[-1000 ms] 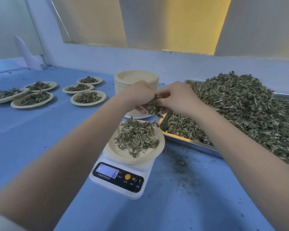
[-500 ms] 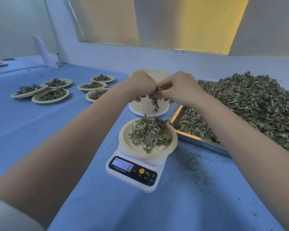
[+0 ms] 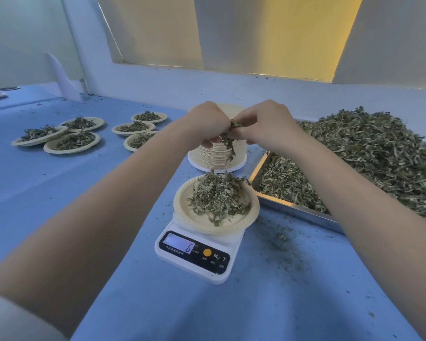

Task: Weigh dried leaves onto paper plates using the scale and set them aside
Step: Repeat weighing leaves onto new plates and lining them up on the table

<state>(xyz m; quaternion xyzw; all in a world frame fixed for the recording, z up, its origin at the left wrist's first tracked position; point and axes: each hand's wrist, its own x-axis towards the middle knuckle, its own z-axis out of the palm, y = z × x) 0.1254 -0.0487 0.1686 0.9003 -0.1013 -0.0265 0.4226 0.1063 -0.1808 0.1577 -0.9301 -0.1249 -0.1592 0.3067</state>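
Where both grips meet above the scale (image 3: 194, 254), left hand (image 3: 204, 124) and right hand (image 3: 266, 126) pinch one crumbly sprig of dried leaves (image 3: 229, 141), fingertips mostly hidden behind knuckles. Below, a ridged paper plate (image 3: 252, 219) holds a flaky heap on the white scale, display reading 6. Plate stack (image 3: 217, 158) partly blocked by hands. Metal tray (image 3: 290, 207) of leaves cut off right. Filled plates (image 3: 71, 143) sit left on blue worktop (image 3: 59, 193).

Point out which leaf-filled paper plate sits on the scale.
The round beige paper plate of dried leaves atop the white digital scale, directly below both hands; the other filled plates lie on the blue table, far left.
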